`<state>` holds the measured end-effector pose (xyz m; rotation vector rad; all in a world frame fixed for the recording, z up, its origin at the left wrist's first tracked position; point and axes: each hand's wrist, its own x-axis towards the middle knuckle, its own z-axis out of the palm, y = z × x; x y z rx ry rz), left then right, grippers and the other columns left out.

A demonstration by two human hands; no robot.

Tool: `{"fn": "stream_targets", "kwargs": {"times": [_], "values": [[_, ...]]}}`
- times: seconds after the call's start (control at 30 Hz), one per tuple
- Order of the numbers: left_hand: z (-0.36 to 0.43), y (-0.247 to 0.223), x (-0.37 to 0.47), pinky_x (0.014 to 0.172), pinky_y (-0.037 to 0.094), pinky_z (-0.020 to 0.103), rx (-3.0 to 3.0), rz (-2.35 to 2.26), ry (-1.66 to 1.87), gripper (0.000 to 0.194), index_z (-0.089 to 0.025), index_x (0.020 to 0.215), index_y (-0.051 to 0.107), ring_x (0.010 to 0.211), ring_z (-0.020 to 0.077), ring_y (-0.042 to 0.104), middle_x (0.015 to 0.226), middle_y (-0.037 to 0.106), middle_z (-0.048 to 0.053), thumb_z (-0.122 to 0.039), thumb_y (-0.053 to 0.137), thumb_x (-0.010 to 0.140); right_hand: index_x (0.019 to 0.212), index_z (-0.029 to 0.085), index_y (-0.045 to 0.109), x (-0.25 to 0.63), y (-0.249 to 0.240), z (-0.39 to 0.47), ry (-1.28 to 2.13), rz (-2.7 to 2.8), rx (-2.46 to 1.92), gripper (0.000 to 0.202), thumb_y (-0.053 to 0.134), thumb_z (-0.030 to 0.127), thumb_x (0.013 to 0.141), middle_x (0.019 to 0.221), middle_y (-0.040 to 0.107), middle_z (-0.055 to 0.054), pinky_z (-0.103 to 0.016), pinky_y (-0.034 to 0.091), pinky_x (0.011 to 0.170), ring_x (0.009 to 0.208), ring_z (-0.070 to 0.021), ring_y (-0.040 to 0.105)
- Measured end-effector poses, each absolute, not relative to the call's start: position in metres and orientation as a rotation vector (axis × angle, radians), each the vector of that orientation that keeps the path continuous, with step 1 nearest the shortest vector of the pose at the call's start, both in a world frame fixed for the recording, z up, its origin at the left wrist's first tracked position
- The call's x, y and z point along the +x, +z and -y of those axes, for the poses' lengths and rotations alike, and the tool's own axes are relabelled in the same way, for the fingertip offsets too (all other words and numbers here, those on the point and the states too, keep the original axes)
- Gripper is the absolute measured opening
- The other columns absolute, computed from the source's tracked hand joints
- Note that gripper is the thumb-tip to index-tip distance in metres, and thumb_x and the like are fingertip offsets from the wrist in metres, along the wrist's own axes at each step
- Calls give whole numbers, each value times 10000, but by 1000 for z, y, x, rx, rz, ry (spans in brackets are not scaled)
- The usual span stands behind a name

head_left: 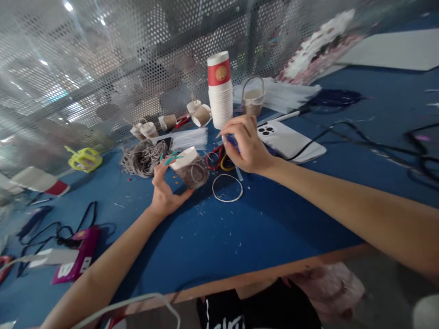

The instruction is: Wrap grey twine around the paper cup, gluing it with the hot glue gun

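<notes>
My left hand is closed around a tilted paper cup, its side wrapped in grey-brown cord and its white rim turned up and left. The nails on this hand are long and teal. Up and to the right, my right hand is raised over the table with thumb and fingers pinched together. Whatever is in that pinch, if anything, is too small to make out. A white ring lies flat below the right hand. Scissors with red and yellow handles lie between the hands, partly hidden by the right one.
Behind the hands stand a stack of paper cups and a small handled basket. A grey cord bundle lies left of them. A white phone is at right, a purple power strip at left. Perforated metal mesh borders the back.
</notes>
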<state>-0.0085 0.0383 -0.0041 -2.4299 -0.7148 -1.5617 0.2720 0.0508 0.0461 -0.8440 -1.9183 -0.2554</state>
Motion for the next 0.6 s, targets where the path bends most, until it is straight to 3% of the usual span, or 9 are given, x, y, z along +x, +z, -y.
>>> {"fn": "stream_targets", "kwargs": {"times": [0.17, 0.27, 0.33, 0.47, 0.53, 0.6], "values": [[-34, 4, -1, 1047, 491, 600, -2424, 685, -1507, 883, -253, 1451, 266, 1214, 305, 589, 1250, 557, 124, -313, 811, 758, 1289, 249, 540, 279, 54, -48, -130, 1856, -852, 339, 339, 327, 1027, 1030, 689, -73, -409, 548, 864, 906, -221, 691], [-34, 7, 2, 1018, 519, 562, -2382, 721, -1496, 860, -233, 1452, 264, 1207, 297, 586, 1261, 554, 137, -352, 788, 781, 1390, 237, 468, 293, 60, -54, -126, 1862, -952, 412, 383, 376, 1012, 811, 679, -25, -358, 551, 750, 704, -188, 660], [-34, 6, 2, 999, 539, 538, -2362, 737, -1487, 839, -227, 1450, 262, 1215, 295, 577, 1283, 548, 146, -377, 766, 798, 1394, 220, 470, 306, 67, -61, -71, 1989, -989, 459, 428, 411, 978, 841, 685, -41, -366, 547, 732, 716, -200, 648], [-33, 4, 2, 967, 561, 542, -2367, 765, -1470, 836, -207, 1444, 281, 1207, 310, 567, 1294, 531, 167, -359, 773, 785, 1126, 177, 621, 330, 90, -66, 198, 2308, -1187, 439, 561, 500, 834, 1178, 587, -152, -460, 540, 899, 1028, -292, 619], [-31, 2, 2, 927, 580, 540, -2380, 827, -1477, 849, -219, 1429, 294, 1167, 311, 583, 1279, 535, 160, -365, 794, 759, 1082, 181, 606, 333, 100, -59, 407, 2441, -1457, 507, 711, 494, 697, 1174, 567, -145, -472, 547, 894, 1011, -308, 622], [-29, 1, 3, 909, 589, 553, -2402, 898, -1484, 844, -229, 1401, 321, 1115, 306, 598, 1237, 551, 142, -374, 815, 732, 1080, 201, 574, 327, 103, -49, 529, 2540, -1665, 563, 802, 384, 599, 1160, 578, -120, -439, 558, 854, 962, -291, 636]]}}
